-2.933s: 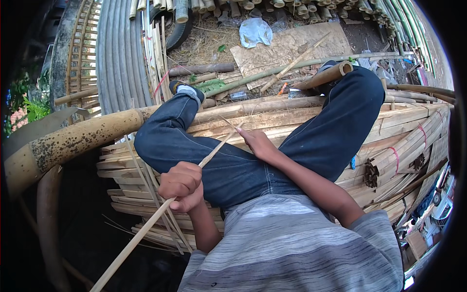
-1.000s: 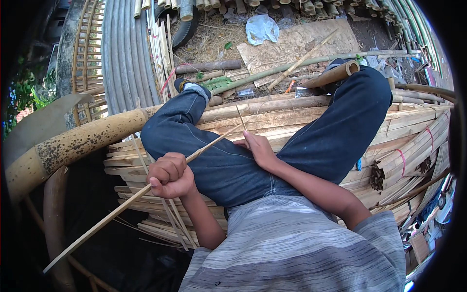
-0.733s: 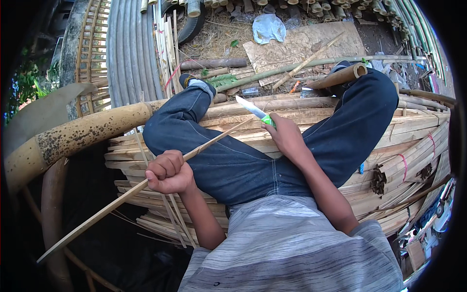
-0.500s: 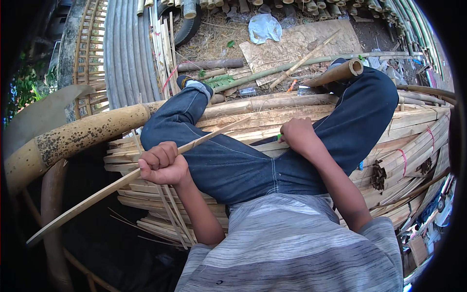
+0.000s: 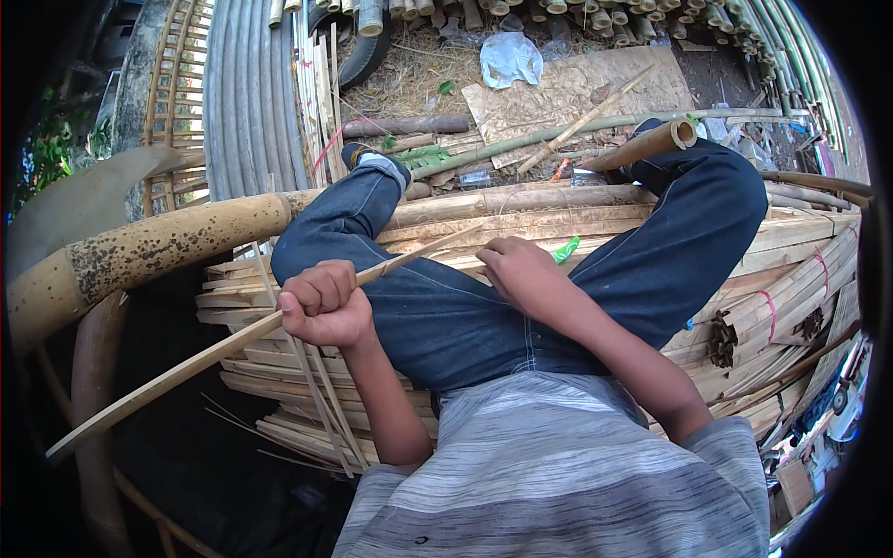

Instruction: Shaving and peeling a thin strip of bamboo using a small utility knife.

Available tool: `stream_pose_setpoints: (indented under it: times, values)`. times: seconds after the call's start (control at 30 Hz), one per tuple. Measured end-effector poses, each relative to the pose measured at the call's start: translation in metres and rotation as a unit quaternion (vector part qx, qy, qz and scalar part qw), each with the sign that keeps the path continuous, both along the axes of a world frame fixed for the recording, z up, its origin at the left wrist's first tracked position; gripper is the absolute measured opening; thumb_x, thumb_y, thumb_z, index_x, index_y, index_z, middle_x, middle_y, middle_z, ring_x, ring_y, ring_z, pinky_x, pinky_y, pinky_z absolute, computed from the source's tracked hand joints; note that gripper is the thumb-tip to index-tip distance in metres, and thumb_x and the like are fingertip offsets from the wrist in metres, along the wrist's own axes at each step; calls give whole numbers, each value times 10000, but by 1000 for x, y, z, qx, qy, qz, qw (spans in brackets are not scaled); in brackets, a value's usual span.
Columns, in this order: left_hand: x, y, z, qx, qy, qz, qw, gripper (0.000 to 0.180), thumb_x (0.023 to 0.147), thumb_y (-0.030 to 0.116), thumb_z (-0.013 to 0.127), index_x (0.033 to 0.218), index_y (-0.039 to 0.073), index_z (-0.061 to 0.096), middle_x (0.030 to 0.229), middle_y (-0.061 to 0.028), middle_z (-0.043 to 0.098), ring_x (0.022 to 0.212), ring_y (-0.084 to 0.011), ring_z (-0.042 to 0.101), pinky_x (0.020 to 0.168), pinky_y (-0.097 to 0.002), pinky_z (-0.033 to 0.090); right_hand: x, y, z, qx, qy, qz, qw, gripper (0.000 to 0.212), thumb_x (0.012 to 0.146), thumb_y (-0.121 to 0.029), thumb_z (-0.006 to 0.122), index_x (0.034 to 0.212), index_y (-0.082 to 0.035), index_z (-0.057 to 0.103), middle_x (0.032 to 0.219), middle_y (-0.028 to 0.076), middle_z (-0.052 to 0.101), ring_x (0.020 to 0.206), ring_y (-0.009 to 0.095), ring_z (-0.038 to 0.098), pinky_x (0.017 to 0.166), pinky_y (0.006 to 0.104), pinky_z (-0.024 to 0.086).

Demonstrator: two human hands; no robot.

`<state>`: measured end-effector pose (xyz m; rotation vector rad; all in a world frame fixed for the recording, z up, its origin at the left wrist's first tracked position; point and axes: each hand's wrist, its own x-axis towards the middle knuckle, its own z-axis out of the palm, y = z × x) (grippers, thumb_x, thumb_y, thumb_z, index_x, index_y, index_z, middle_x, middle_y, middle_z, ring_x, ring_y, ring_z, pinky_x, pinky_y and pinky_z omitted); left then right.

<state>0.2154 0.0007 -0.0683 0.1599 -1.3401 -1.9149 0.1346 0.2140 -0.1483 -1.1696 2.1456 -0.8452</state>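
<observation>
The left hand [image 5: 326, 302] is found closed in a fist around a long, pale, slender bamboo strip [image 5: 223, 353]; the right hand [image 5: 526, 274] is found with its fingers loosely bent, above the lap, and whether anything is pinched beneath it cannot be told from this angle.

At the far left, a thick, yellow bamboo pole with dark speckles [image 5: 177, 240] is noted, bent by the lens. In front of it, the strip is held aslant: its broader end is directed to the lower left, and its tapered tip is pointed up and to the right, near the right hand's fingers. The left thigh, in dark blue denim trousers [image 5: 409, 344], is crossed by it.

Just beyond the right hand, a bright green handle with white markings [image 5: 566, 249] is seen between the legs, above a stack of pale, split bamboo slats [image 5: 549, 219]. Further right, a hollow, tan bamboo segment [image 5: 642, 149] is located by the right knee, and slats tied with pink string [image 5: 770, 316] are recorded.
</observation>
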Motion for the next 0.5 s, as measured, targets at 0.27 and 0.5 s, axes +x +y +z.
stream_pose_setpoints:
  times: [0.27,0.5]
  values:
    - [-1,5,3,5,2,-9,1000,496,979,324,414,551,160,226,422,49,204,362,-66,110,380,-254,95,36,-45,-6,161,-35,120,979,407,948,-341,522,1014,50,616,1026,192,649,950,351,625,973,427,422]
    - [-2,6,1,-1,6,-16,1000,494,977,316,418,549,158,230,421,44,213,363,-66,113,379,-255,97,21,-53,-86,-22,-407,-70,911,481,738,-296,772,1079,26,665,944,176,688,873,276,662,793,358,504]
